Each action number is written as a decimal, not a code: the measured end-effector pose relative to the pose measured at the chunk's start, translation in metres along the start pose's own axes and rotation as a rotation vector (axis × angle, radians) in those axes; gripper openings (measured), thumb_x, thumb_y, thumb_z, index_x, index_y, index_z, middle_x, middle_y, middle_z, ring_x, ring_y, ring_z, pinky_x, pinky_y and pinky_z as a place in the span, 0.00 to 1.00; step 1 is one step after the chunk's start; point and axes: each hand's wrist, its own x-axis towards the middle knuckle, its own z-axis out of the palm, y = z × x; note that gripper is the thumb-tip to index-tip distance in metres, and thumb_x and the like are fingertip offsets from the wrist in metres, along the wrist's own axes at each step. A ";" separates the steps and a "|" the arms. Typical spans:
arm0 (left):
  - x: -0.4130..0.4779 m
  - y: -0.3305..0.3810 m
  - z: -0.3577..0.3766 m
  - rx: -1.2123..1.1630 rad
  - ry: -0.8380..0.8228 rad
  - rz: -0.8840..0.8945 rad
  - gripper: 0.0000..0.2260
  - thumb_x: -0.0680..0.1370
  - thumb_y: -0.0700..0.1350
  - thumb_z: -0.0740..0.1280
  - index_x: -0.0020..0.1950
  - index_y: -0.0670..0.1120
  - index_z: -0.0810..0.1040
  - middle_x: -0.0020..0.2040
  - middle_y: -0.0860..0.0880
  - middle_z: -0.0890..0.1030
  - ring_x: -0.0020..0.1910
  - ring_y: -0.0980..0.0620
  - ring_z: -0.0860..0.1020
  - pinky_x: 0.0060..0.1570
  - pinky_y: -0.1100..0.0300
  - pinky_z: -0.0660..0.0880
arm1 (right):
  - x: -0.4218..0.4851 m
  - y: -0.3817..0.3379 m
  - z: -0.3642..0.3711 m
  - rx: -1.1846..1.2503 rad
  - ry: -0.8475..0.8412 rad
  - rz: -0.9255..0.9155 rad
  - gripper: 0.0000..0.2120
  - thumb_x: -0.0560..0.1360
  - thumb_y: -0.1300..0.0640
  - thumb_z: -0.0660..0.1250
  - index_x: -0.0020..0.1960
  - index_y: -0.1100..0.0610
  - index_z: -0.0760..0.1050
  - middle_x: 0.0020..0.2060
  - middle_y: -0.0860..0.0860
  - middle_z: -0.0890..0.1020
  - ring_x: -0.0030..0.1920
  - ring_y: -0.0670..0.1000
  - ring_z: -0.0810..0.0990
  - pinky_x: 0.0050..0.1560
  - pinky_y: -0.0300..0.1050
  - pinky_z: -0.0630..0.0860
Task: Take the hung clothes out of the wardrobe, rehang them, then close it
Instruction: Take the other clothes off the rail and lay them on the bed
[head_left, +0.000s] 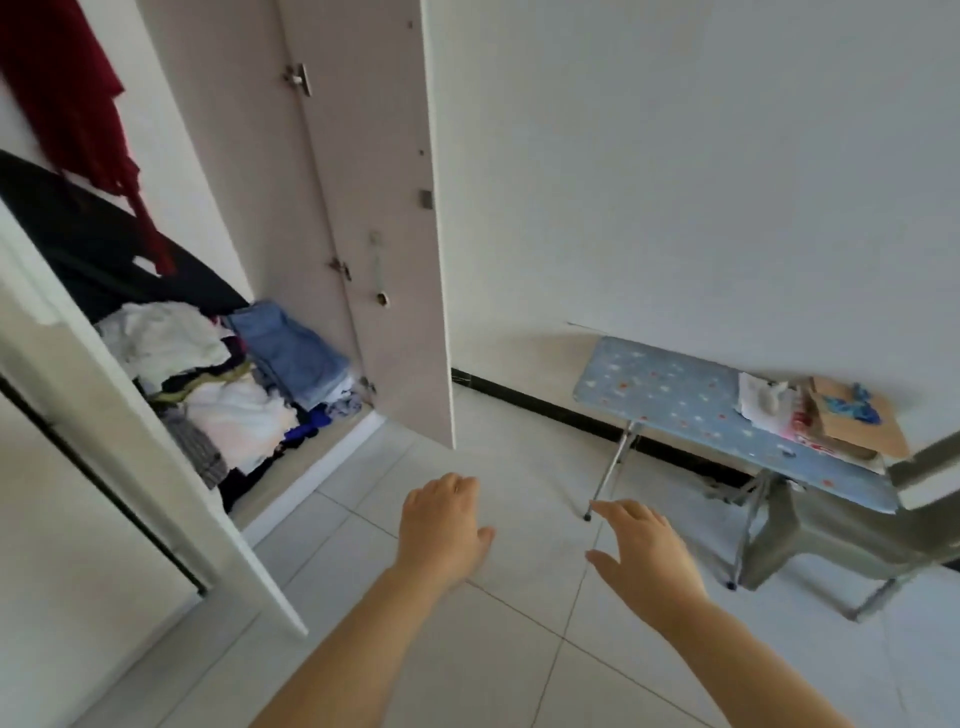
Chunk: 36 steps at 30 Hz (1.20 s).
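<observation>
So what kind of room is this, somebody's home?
Most likely a bedroom or laundry corner in a home: an open wardrobe with a red garment hanging above piles of clothes, an ironing board and a tiled floor.

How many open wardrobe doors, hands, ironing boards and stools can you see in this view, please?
Open wardrobe doors: 2, left door and right door
Hands: 2, left hand and right hand, both holding nothing
Ironing board: 1
Stool: 1
Total: 6
</observation>
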 end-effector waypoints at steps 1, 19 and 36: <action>0.010 -0.008 -0.004 -0.008 0.012 -0.045 0.20 0.76 0.55 0.62 0.63 0.46 0.68 0.59 0.49 0.73 0.57 0.50 0.71 0.57 0.57 0.66 | 0.020 -0.006 0.000 -0.001 -0.016 -0.042 0.27 0.75 0.48 0.64 0.72 0.47 0.60 0.67 0.44 0.68 0.67 0.48 0.65 0.66 0.42 0.63; 0.171 -0.177 -0.067 0.099 0.093 -0.502 0.22 0.77 0.57 0.60 0.67 0.47 0.66 0.64 0.49 0.71 0.62 0.49 0.69 0.61 0.55 0.64 | 0.320 -0.166 0.007 -0.094 -0.056 -0.554 0.28 0.76 0.47 0.63 0.73 0.47 0.58 0.68 0.45 0.67 0.67 0.49 0.65 0.67 0.43 0.63; 0.344 -0.395 -0.134 0.043 0.354 -0.637 0.18 0.75 0.55 0.63 0.62 0.50 0.69 0.59 0.52 0.73 0.57 0.52 0.72 0.56 0.59 0.66 | 0.578 -0.373 0.025 -0.042 -0.020 -0.753 0.28 0.75 0.49 0.65 0.72 0.48 0.61 0.68 0.47 0.67 0.67 0.49 0.66 0.68 0.42 0.62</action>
